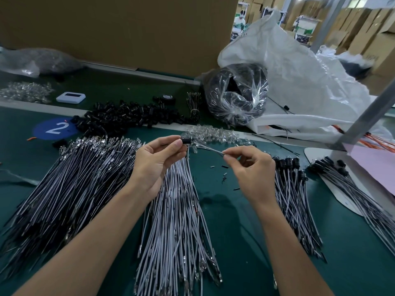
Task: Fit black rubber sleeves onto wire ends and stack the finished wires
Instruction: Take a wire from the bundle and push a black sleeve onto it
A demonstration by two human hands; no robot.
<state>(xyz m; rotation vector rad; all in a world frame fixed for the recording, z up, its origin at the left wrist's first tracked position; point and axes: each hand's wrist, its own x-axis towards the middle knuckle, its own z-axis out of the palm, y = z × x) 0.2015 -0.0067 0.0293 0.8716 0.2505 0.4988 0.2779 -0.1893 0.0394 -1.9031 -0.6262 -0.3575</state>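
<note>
Grey insulated wires (177, 221) fan below; left grip (158, 161) pinches one black rubber sleeve (185, 140); right grip (252, 169) pinches one thin wire (211, 148).

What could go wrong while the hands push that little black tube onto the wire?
The thin wire, pinched by the right hand, bows between the hands, so it might bend instead of sliding in. The black rubber sleeve is pinched only by fingertips of the left hand; it could slip into the loose wires below.

Two bare forearms are seen running in from the lower frame edge, ending in a bare left hand (154, 165) and a bare right hand (254, 174), fingernails trimmed short.
</note>
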